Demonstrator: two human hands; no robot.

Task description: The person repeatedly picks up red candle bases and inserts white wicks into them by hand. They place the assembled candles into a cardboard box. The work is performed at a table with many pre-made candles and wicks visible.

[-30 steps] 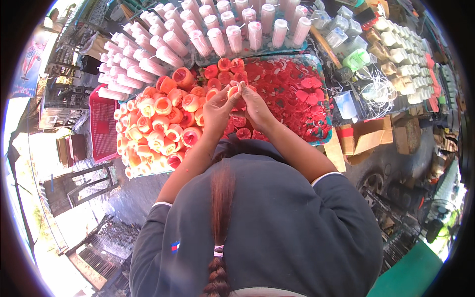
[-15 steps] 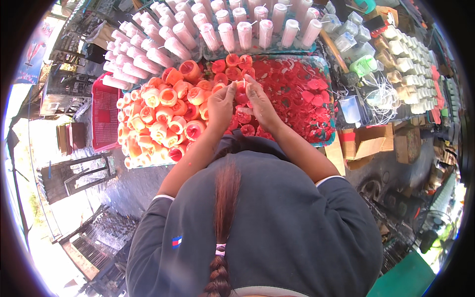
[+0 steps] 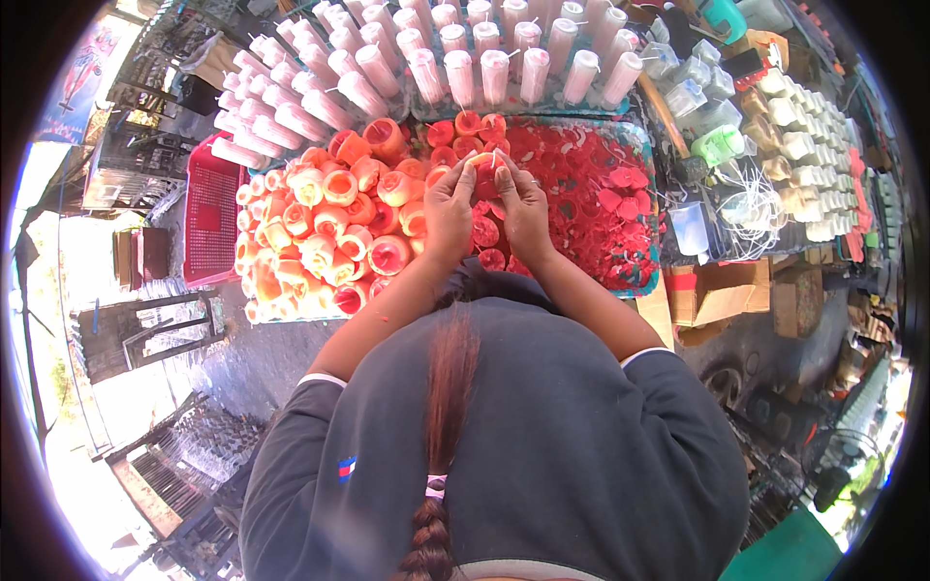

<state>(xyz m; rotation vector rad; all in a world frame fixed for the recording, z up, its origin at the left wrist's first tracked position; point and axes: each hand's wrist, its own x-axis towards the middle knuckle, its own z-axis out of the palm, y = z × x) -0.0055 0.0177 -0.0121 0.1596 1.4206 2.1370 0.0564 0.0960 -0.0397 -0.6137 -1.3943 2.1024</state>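
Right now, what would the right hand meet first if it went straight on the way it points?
Past the red piece it holds, the right hand would probably first meet the cluster of round red pieces just beyond; depth is hard to judge here.

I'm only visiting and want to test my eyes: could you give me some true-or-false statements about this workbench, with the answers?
1. The left hand and right hand meet at one red cup-shaped piece. True.
2. The orange rose-like pieces are heaped to the right of the hands. False: the orange rose-like pieces lie to the left.
3. Pale pink candles stand upright beyond the hands. True.
4. The red basket is at the right end of the bench. False: the red basket is at the left.
5. A loose tangle of white string lies to the right of the hands. True.
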